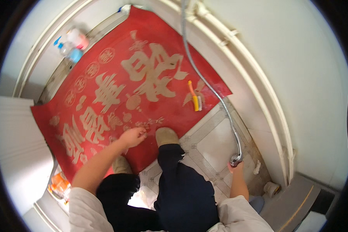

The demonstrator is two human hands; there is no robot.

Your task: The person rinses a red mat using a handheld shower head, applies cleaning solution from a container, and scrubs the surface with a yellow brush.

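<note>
My left hand (134, 137), its fingers curled loosely, hovers over the near part of a red mat (168, 116) with large pale characters. Nothing can be made out in that hand. At the right, my right hand (235, 167) grips a chrome shower head (236, 160), whose metal hose (210, 88) runs up across the mat's right part to the top edge. A scrubbing brush (195, 98) with a yellow and orange handle lies on the mat, left of the hose. My shoes rest at the mat's near edge.
White pipes (249, 69) run along the right wall. Bottles (71, 52) stand by the upper left wall. A white cabinet (20, 145) is at the left. Patterned floor tiles (220, 139) show beside the mat; a roll (271, 189) sits at lower right.
</note>
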